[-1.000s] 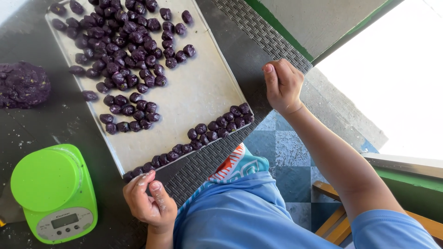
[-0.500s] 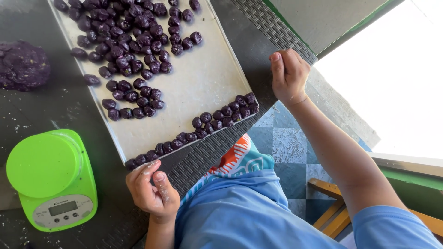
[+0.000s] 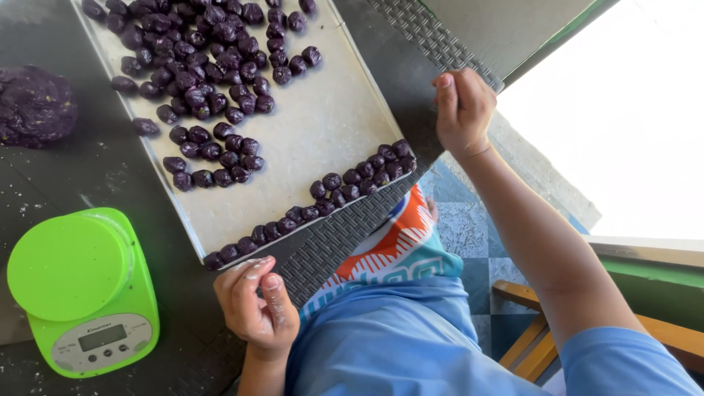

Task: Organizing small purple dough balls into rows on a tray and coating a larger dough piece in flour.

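Holding purple dough balls (image 3: 220, 81), a metal tray (image 3: 323, 139) sits between left hand (image 3: 257, 308) and right hand (image 3: 462, 110).

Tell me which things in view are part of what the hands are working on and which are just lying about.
In the work:
- metal tray, left hand at its near corner
- purple dough balls on the tray, a row along its near edge
- right hand at the table edge

Lying about:
- green kitchen scale
- purple dough lump
- wooden seat
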